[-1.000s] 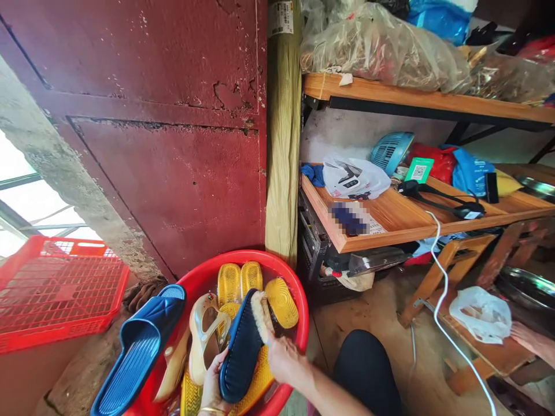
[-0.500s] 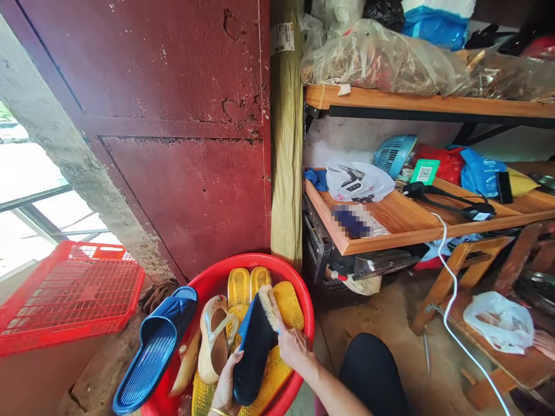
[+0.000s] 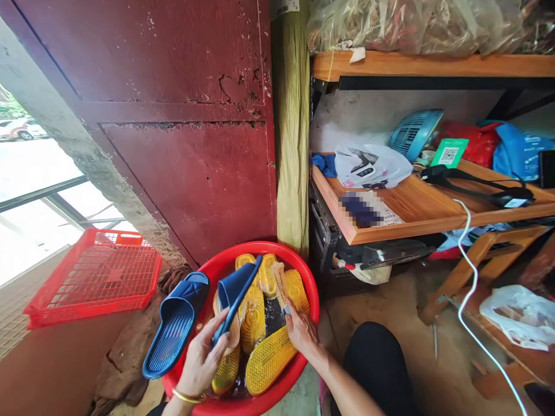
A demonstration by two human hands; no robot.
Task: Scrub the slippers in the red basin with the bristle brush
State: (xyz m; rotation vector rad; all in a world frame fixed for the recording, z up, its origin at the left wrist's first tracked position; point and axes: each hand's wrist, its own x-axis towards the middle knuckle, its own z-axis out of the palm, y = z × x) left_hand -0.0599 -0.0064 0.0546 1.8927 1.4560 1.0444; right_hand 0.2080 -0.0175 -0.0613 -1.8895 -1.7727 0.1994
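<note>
The raised blue slipper (image 3: 235,286) is being held above the red basin (image 3: 313,289) by the left hand (image 3: 200,363), its lower end being pinched between the thumb and the fingers. The slipper is being kept tilted, with its sole being turned toward the right side and seen nearly edge-on. A gold-coloured bracelet (image 3: 187,397) is being worn on the left wrist.

The brush (image 3: 281,286) is being gripped by its handle in the closed fingers of the right hand (image 3: 302,332), its bristled part being pointed away from the person. The brush and the raised slipper are being held apart, with yellow slippers (image 3: 271,361) being seen between and below them in the basin. Water is being held in the basin too, and a beige shoe (image 3: 234,335) is being partly hidden by the raised slipper and the left hand.

The second blue slipper (image 3: 177,323) is being supported on the basin's left rim, its open footbed being turned upward. Farther left, a red crate (image 3: 97,277) is being seen near the doorway. Behind the basin, a maroon door (image 3: 195,179) is being shown, its paint being chipped in places.
</note>
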